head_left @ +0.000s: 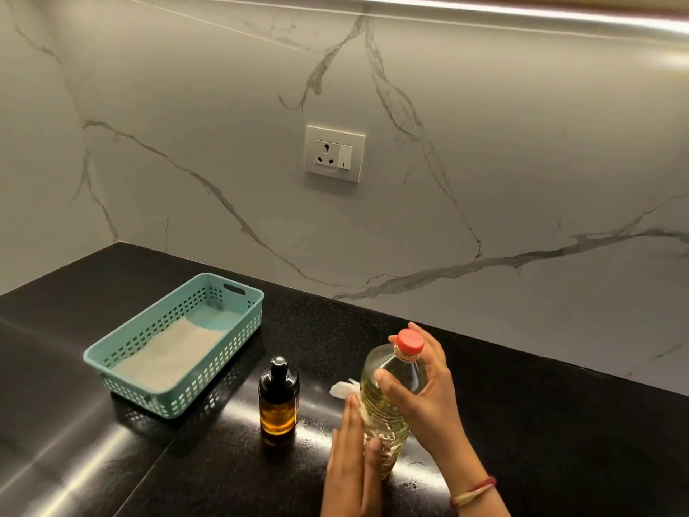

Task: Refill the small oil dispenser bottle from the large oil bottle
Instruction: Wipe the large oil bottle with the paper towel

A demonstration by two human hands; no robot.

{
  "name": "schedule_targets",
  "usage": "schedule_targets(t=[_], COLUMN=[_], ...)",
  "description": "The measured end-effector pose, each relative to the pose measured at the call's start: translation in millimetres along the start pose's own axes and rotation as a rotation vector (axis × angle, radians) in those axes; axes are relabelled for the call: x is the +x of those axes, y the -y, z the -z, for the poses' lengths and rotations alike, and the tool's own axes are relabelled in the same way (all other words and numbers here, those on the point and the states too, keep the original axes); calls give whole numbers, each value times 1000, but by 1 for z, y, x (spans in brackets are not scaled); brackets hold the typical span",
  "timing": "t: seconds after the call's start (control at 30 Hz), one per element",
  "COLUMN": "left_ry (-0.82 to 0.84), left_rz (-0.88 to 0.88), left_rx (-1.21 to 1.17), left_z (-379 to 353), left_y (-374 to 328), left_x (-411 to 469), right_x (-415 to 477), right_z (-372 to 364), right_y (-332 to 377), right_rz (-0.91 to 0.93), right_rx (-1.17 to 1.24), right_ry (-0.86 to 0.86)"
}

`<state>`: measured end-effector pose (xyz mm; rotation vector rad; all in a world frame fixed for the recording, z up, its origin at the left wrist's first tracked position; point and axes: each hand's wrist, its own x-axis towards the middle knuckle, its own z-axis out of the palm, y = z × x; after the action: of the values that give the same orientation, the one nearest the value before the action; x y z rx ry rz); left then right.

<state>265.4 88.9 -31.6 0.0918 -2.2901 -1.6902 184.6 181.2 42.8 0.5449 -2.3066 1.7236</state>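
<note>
— What's the setting?

— A polished black stone countertop (522,423) against a white marble-veined wall (484,162), which carries a white socket plate with a switch (334,153).

— And the oil?

— The large clear plastic oil bottle (402,371), full of pale yellow oil, is at the near edge with its red screw cap (409,343) still on. I cannot tell whether its base rests on the stone.

— Who has it?

— The right hand (428,389) grips its shoulder just under the cap, fingers and thumb curled round it. The left hand (352,460) lies flat against its lower side, fingers straight, pressing a crumpled white tissue (341,389) to the plastic.

— The one to be filled?

— The small amber glass dispenser bottle (279,401), black pump top on, stands upright just left of the big bottle, apart from both hands. Oil shows only in its lower part.

— Anything else?

— A teal perforated plastic basket (216,367) farther left, with a pale flat liner (167,352) in it.
</note>
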Motion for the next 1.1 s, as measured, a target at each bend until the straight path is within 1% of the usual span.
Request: schedule_targets(t=[0.03,0.1,0.2,0.27,0.4,0.47,0.53,0.67,0.7,0.73,0.83,0.87,0.93,0.97,1.0,1.07,1.1], left_ry=[-11,-91,-224,-271,-228,-199,-197,-182,-166,-144,-67,-22,76,109,119,41,-24], left_rz=[-19,-46,-96,-89,-24,9,-18,-116,-127,-141,-230,-260,-268,-270,-284,-309,-279], left_rx=[-2,-43,0,-36,-202,-285,-349,-438,-447,-459,-385,-360,-335,-321,-284,-113,-43], left_z=[1,11,31,39,44,46,49,55,53,51,44,41,40,41,42,43,43], left_y=[5,11,19,16,6,-8,-16,-29,-30,-32,-36,-37,-38,-36,-29,-12,-4], left_x=[0,8,20,19,5,-2,-7,-14,-14,-15,-13,-12,-11,-10,-9,-3,0], right_x=[0,0,0,0,1,-1,-7,-44,-57,-68,-95,-99,-99,-96,-93,-88,-84], right_z=[0,1,2,4,12,18,27,38,35,30,8,4,3,6,10,17,19], right_y=[0,-1,-2,-3,3,11,19,31,35,39,41,37,24,18,10,5,8], right_rz=[-4,-5,-21,-32,-52,-63,-77,-76,-72,-76,-62,-32,14,34,72,142,187], right_rx=[-7,0,-3,-6,-62,-100,-100,10,55,111,222,205,188,187,130,24,-24], right_ry=[-6,-5,12,35,103,106,20,-356,-392,-372,-177,-162,-230,-258,-286,-323,-342])
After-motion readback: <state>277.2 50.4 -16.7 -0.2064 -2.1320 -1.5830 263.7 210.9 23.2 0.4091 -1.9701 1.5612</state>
